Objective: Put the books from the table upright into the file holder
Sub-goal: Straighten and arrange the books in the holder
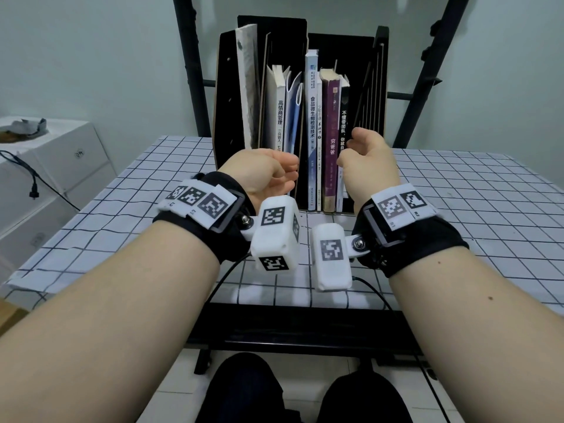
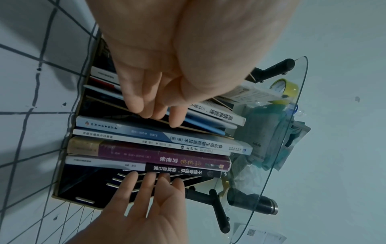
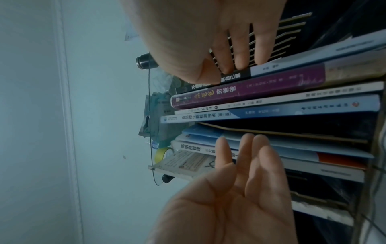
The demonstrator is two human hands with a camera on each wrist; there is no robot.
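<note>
A black file holder (image 1: 225, 87) stands on the checked table (image 1: 457, 215) with several books upright in it. Its middle slot holds a white-blue book (image 1: 312, 123), a purple book (image 1: 332, 132) and a black-spined book (image 1: 344, 117). The slot to its left holds a white book (image 1: 280, 123) and thin blue booklets (image 1: 293, 111). My left hand (image 1: 268, 174) hovers in front of the blue booklets (image 2: 198, 122), fingers (image 2: 135, 102) straight, holding nothing. My right hand (image 1: 366, 160) is at the black-spined book (image 3: 240, 75), with straight fingers (image 3: 240, 56) against its outer side. No book lies on the table.
A tall thin pale book (image 1: 247, 87) leans in the holder's leftmost slot, and its right slots (image 1: 369, 96) stand vacant. White boxes (image 1: 55, 166) with a cable sit left of the table. A black frame (image 1: 189, 71) and a glass shelf (image 2: 300, 102) with a yellow tape roll (image 2: 286, 87) are behind.
</note>
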